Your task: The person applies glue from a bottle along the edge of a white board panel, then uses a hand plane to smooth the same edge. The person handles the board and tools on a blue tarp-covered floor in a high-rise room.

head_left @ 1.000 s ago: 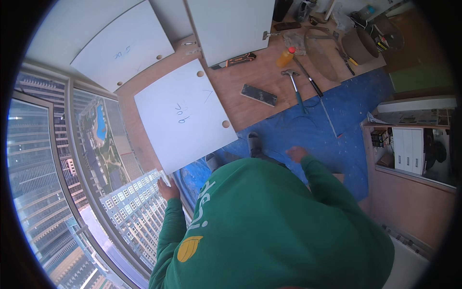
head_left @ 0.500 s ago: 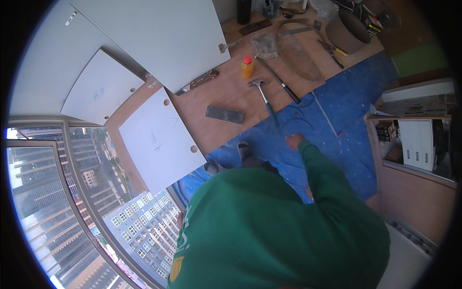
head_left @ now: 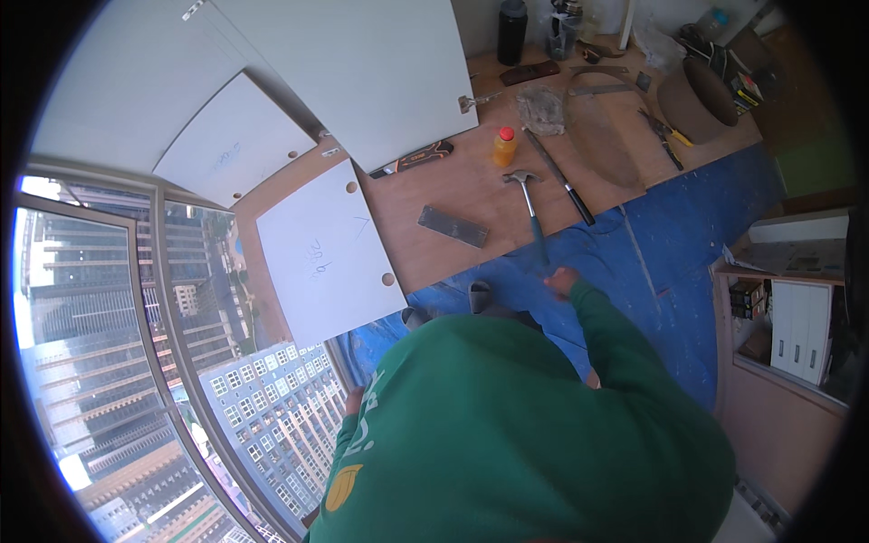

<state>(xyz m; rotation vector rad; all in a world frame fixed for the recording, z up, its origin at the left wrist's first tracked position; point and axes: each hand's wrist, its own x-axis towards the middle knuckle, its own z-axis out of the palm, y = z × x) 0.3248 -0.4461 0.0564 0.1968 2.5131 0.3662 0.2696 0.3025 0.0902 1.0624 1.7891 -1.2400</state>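
My right hand (head_left: 563,282) hovers over the blue sheet, just off the handle end of a claw hammer (head_left: 534,213). Its fingers are curled, and whatever they might hold is too small to make out. The hammer's metal head rests on the wooden board, and its dark green handle reaches past the board's edge. My left hand (head_left: 355,398) shows only in part beside my body near the window; its fingers are hidden. Close to the hammer lie a dark rectangular block (head_left: 453,226), a black-handled bar (head_left: 561,181) and an orange bottle (head_left: 505,147) with a red cap.
Pliers (head_left: 665,140), a brown tape roll (head_left: 697,98) and a clear plastic bag (head_left: 540,110) lie toward the back right. White panels with holes (head_left: 330,253) stand at the left, by a window over tall buildings. A blue sheet (head_left: 634,299) spreads below the board.
The view has shifted, so the board and tools appear farther right and slightly lower. My right hand stays near the hammer's handle end. A little more of my left hand shows.
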